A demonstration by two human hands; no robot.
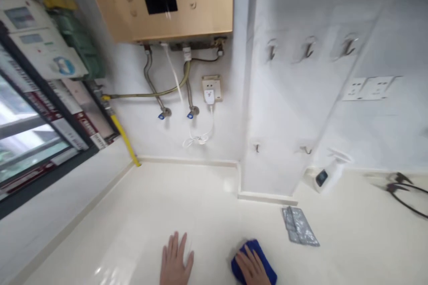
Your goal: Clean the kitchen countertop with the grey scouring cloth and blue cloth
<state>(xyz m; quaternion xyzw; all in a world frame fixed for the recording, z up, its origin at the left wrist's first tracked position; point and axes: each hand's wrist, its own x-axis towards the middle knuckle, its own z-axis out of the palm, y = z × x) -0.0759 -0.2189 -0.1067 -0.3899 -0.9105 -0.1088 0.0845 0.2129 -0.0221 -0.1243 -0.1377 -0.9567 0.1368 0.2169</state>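
On the pale countertop, my left hand lies flat with its fingers spread and nothing in it. To its right, my right hand rests on a folded blue cloth, its fingers bent over the top and pressing it against the surface. Part of the cloth is hidden beneath the hand. A crinkled silver-grey packet lies on the counter to the right of the cloth.
A white spray bottle stands near the wall, with a black cable farther right. Above the counter hang a gold water heater with hoses and a plugged socket. A yellow pipe meets the counter's back left corner.
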